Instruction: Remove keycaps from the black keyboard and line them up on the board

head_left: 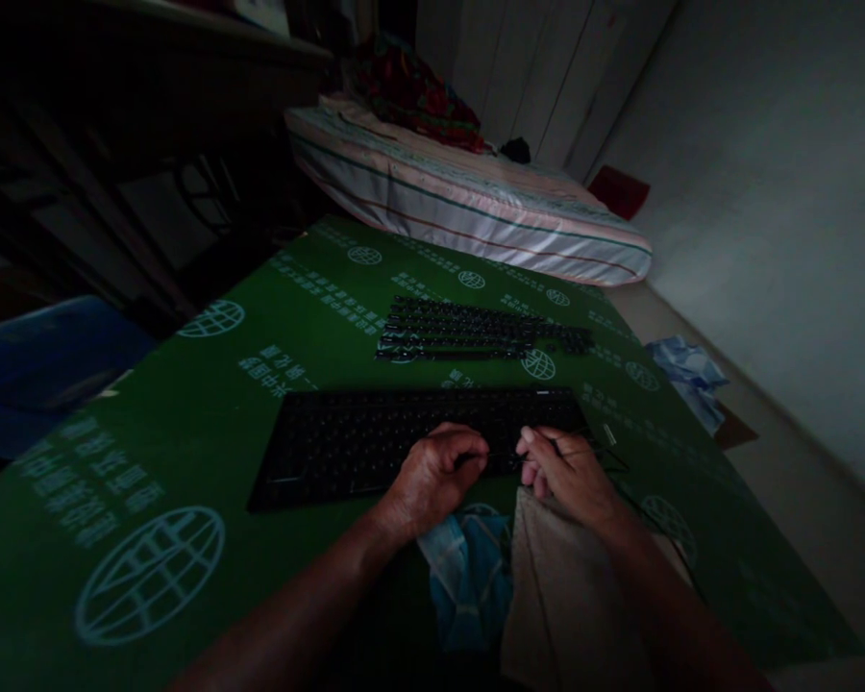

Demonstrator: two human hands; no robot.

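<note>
A black computer keyboard (346, 452) lies on the green board, its key bed apparently without keycaps. Over its right half, my left hand (439, 471) is closed in a pinch with the thumb against the fingers. My right hand (562, 471) pinches too, a short gap away, above the keyboard's front right part. Something thin and dark seems to run between the fingertips, but it is too dim to name. Behind the keyboard, many loose black keycaps (461, 327) are laid out in rows. Below the hands are a blue cloth (472, 577) and a beige cloth (562, 596).
The green board (151, 432) has white print. A thin black cable (655, 519) runs along the right. Behind stands a bed with a striped mattress (476, 211). A blue object (50, 365) sits at the left; crumpled blue-white cloth (688, 375) lies on the floor at right.
</note>
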